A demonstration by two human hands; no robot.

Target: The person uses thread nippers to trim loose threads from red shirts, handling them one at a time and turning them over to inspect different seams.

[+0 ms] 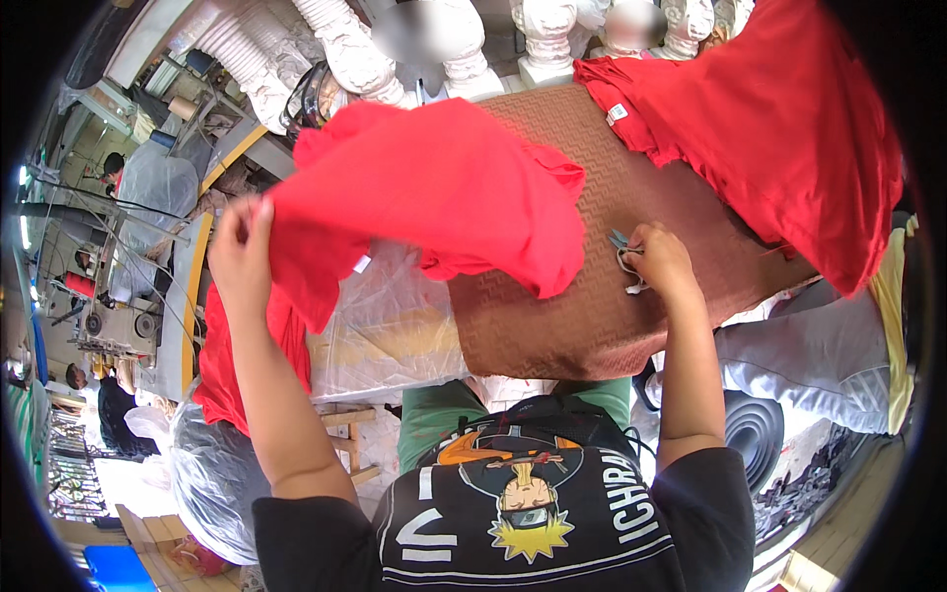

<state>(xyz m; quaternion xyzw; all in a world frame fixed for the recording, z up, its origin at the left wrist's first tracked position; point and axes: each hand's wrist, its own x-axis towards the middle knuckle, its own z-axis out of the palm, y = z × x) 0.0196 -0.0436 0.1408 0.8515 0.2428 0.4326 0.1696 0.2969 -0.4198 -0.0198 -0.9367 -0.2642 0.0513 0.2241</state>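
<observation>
Head view, left hand: we see the left hand point(240, 252) raised at the left of the work surface, its fingers clenched on the edge of a red garment point(434, 187).
Head view, red garment: it hangs from that grip and drapes across the near left part of the brown padded board point(582, 316), with one fold falling over the clear plastic sheet point(390, 326).
Head view, right hand: the right hand point(659, 261) rests on the brown padded board, closed around small thread snips point(623, 259) whose grey handles and blades show just left of the fingers.
Head view, brown padded board: a textured mat lying in front of us, touching the plastic sheet on its left side.
Head view, red pile: more red garments point(779, 118) are heaped at the far right of the board, well apart from the held one; a white label shows on one of them.
Head view, plastic bag: low at the left we see a large clear plastic bag point(212, 483) standing on the floor; red cloth shows at its top, but we cannot tell what fills the rest.
Head view, wooden table: its pale top point(385, 345) shows through the plastic sheet, beside the board.
Head view, background: white balusters point(464, 49) line the far edge.
</observation>
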